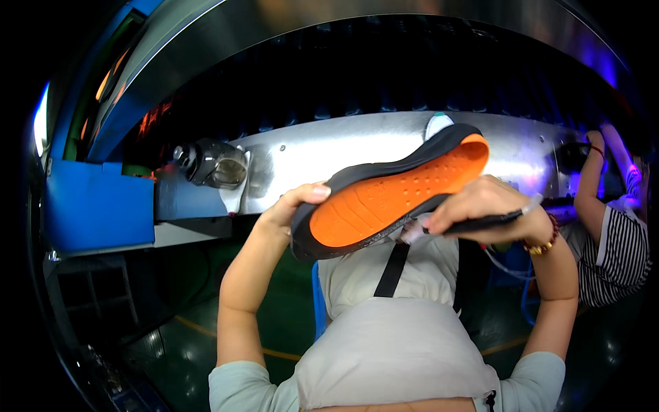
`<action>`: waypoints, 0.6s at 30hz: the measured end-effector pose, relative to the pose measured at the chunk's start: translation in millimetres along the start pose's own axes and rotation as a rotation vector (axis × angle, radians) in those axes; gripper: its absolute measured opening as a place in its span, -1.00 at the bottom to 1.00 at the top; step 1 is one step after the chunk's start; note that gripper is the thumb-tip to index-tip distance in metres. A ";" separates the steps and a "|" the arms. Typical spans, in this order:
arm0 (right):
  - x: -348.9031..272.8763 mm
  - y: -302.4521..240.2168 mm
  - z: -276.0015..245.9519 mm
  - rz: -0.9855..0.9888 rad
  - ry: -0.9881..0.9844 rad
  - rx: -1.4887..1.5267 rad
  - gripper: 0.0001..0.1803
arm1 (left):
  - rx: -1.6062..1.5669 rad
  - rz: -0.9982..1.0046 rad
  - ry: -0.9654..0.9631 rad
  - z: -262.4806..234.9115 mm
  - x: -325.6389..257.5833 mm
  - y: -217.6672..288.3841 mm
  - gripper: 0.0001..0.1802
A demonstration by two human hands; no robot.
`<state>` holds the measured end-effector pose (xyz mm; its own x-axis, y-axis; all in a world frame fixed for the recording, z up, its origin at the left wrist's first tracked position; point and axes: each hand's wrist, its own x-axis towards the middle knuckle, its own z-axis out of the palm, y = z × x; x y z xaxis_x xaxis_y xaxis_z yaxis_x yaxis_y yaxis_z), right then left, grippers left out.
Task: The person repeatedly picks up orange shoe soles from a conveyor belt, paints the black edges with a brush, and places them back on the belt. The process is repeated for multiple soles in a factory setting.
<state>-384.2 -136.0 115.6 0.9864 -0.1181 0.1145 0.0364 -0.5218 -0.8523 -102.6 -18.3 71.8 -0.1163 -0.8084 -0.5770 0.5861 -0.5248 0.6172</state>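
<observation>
My left hand point(288, 209) grips the heel end of a shoe sole point(384, 196), black on its rim and orange with small holes on its inner face, held up and tilted in front of me. My right hand point(480, 206) holds a thin black brush point(480, 222) whose pale tip touches the sole's lower edge near the middle. A beaded bracelet sits on my right wrist. Under the sole lies my light apron point(391, 343) with a black strap.
A long shiny metal conveyor housing point(329, 147) runs across behind the sole, with a dark tunnel above. A clear lamp-like fitting point(216, 165) sits on its left. A blue panel point(96, 202) is at far left. Another person in a striped shirt point(618, 254) works at right.
</observation>
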 end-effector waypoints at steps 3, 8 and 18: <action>-0.8 -28.9 -5.5 -0.137 0.080 -0.024 -0.83 | 0.042 0.076 -0.083 -14.5 -7.6 15.9 -0.27; 16.8 -39.8 12.2 -0.143 0.474 0.136 -0.75 | -0.214 0.222 -0.369 -5.9 41.0 -7.5 -0.13; 36.0 50.2 35.7 0.303 0.852 0.553 -0.84 | -0.309 0.207 -0.466 39.7 70.5 -51.2 0.04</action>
<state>-341.2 -136.2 58.7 0.5361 -0.8441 -0.0046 0.0873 0.0609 -0.9943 -172.7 -59.0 20.8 -0.2733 -0.9540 -0.1231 0.8323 -0.2987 0.4670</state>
